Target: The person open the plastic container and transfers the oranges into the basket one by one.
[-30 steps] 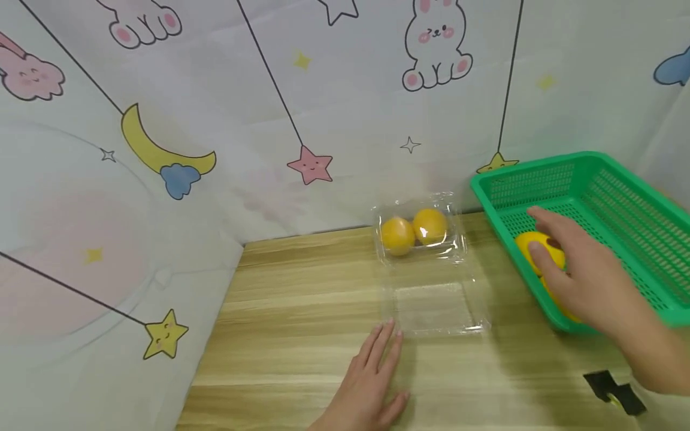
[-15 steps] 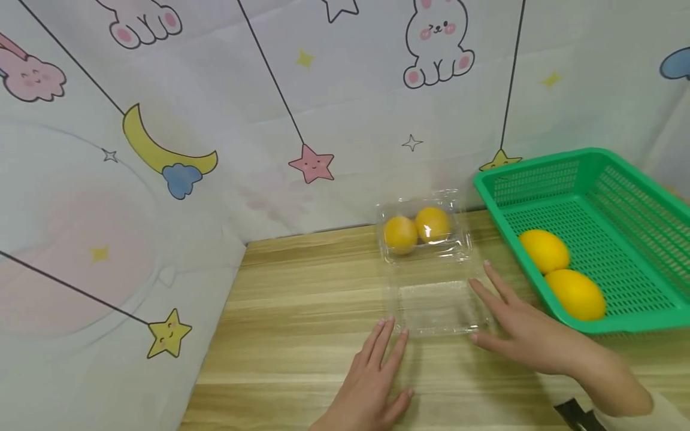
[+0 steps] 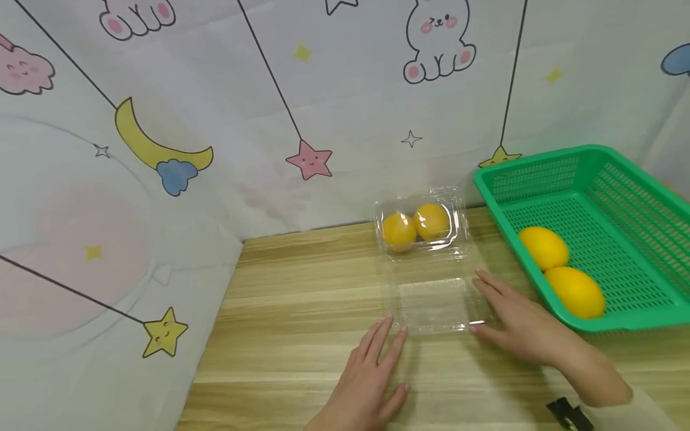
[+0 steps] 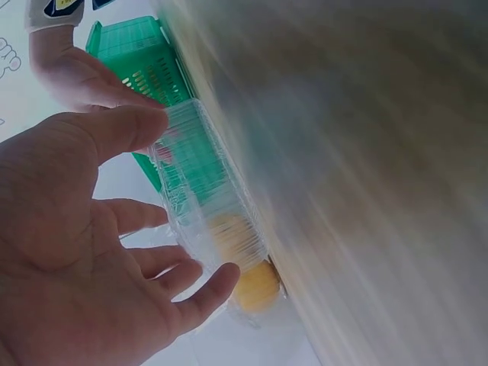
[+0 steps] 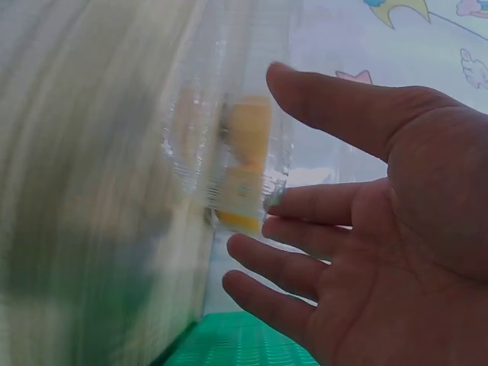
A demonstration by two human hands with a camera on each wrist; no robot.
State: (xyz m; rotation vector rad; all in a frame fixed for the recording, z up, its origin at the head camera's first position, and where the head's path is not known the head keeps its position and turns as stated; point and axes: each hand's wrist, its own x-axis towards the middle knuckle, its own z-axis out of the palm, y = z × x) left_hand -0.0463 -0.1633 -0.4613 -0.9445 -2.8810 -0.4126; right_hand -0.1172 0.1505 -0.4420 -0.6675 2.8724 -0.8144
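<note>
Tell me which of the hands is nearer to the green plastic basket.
Right. The right hand is just off the green plastic basket's near left corner; the left hand is farther left, by the clear plastic container's near left corner.

Soft, even light over the head view, and the wall cloth (image 3: 356, 108) comes up pale, faintly grey. A blurry-edged shadow spreads on the bench (image 3: 291, 287) just below the right hand (image 3: 525, 326); a fainter one hugs the right side of the left hand (image 3: 363, 377). And there's glare, white glints along the plastic container (image 3: 431, 305), one right by the right hand's thumb! Over to the left wrist view: dim palm, and the bench beside it dissolves into streaks. Right wrist view, darker yet, the palm shaded against a bright background, bench smeared, yellow fruits (image 5: 248, 133) beyond the fingers hazy and soft-edged.
</note>
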